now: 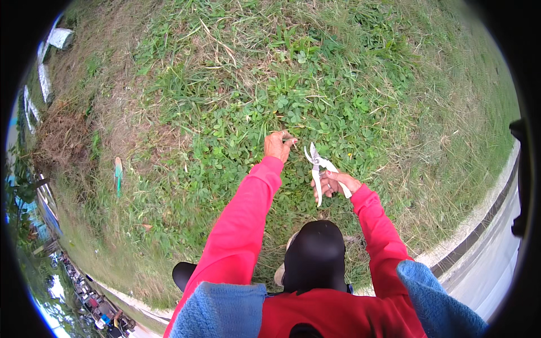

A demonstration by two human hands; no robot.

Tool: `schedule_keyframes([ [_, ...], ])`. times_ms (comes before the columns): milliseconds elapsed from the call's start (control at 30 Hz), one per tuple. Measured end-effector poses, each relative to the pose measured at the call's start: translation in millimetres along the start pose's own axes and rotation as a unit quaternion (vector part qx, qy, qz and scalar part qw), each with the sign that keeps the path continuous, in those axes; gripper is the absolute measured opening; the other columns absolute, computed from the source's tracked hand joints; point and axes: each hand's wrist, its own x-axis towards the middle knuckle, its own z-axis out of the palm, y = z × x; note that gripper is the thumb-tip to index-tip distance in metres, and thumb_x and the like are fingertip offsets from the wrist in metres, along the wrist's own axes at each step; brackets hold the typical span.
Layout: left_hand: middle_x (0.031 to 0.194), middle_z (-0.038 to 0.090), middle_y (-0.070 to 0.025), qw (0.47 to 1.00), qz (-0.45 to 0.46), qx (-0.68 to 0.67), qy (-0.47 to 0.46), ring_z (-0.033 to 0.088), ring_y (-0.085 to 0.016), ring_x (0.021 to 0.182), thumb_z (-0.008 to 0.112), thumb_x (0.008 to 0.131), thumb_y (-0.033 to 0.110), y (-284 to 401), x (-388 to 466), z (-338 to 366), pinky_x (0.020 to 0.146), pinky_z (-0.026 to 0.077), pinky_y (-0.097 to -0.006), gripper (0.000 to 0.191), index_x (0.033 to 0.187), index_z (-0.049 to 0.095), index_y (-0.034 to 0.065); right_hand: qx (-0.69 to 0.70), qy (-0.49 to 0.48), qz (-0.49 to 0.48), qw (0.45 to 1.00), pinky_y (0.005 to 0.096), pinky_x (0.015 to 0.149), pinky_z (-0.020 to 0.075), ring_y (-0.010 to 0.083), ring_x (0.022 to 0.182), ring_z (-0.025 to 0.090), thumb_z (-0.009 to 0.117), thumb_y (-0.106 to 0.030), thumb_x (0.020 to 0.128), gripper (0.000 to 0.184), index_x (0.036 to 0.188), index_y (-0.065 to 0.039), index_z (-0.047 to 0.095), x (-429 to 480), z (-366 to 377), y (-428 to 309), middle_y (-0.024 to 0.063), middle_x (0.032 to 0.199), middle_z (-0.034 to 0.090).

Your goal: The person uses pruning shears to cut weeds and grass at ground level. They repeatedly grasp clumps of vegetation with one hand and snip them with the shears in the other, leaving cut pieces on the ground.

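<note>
My right hand (336,182) holds white-handled pruning shears (316,170). Their handles are spread, and the metal blades stand apart, pointing up the picture. Just left of the blades, my left hand (279,145) is low over a patch of green clover (291,112), its thumb and fingertips close together. Whether a thin stem is pinched between them is too small to tell. Clover leaves and grass blades surround both hands.
A green garden tool (118,175), likely a hand trowel, lies in the grass to the left. Beyond it is a heap of dry brown grass (65,137). White blocks (60,38) stand at the upper left. A concrete edge (458,236) runs along the lower right.
</note>
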Motion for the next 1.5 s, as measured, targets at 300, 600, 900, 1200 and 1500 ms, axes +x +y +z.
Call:
schedule_keyframes([
  [300,0.060,0.056,-0.0098,0.998,0.015,0.026,0.062,0.052,-0.024,0.054,0.069,0.066,0.015,34,28,-64,0.054,0.042,-0.0345,0.014,0.070,0.062,0.0037,-0.092,0.073,-0.018,0.993,0.0223,0.062,0.0455,0.0171,0.083,0.060,0.048,-0.040,0.084,0.046,0.110,-0.001,0.048,27,12,-62,0.0124,0.094,0.062],
  [600,0.135,0.030,-0.0099,0.823,0.299,0.482,-0.033,0.029,-0.025,0.125,0.063,0.073,0.024,20,77,-160,0.096,0.026,-0.0533,0.059,0.125,0.038,0.0132,-0.160,0.182,-0.061,0.968,0.0239,0.058,0.0472,0.0171,0.073,0.061,0.049,-0.037,0.084,0.040,0.104,-0.002,0.047,121,45,-130,0.0117,0.087,0.062],
  [900,0.143,0.015,-0.0072,0.809,0.329,0.482,-0.067,0.013,-0.023,0.133,0.066,0.069,0.028,-17,145,-129,0.100,0.016,-0.0605,0.077,0.134,0.026,0.0165,-0.250,0.222,0.004,0.942,0.0265,0.053,0.0475,0.0174,0.062,0.062,0.054,-0.038,0.079,0.043,0.099,0.000,0.050,205,45,-172,0.0108,0.078,0.062],
  [1200,0.140,0.024,-0.0018,0.746,0.260,0.609,0.066,0.025,-0.022,0.129,0.052,0.079,0.017,-96,256,-243,0.096,0.015,-0.0668,0.051,0.127,0.037,0.0291,-0.289,0.207,-0.001,0.935,0.0286,0.059,0.0440,0.0137,0.066,0.057,0.056,-0.039,0.079,0.040,0.097,-0.004,0.052,277,102,-189,0.0055,0.080,0.061],
  [1500,0.091,0.059,-0.0151,0.883,0.178,0.431,-0.062,0.058,-0.030,0.087,0.054,0.071,0.015,-84,309,-276,0.076,0.045,-0.0455,0.021,0.089,0.060,0.0071,-0.308,0.174,-0.010,0.935,0.0312,0.057,0.0477,0.0146,0.065,0.058,0.056,-0.037,0.077,0.037,0.091,-0.003,0.054,307,138,-273,0.0072,0.074,0.059],
])
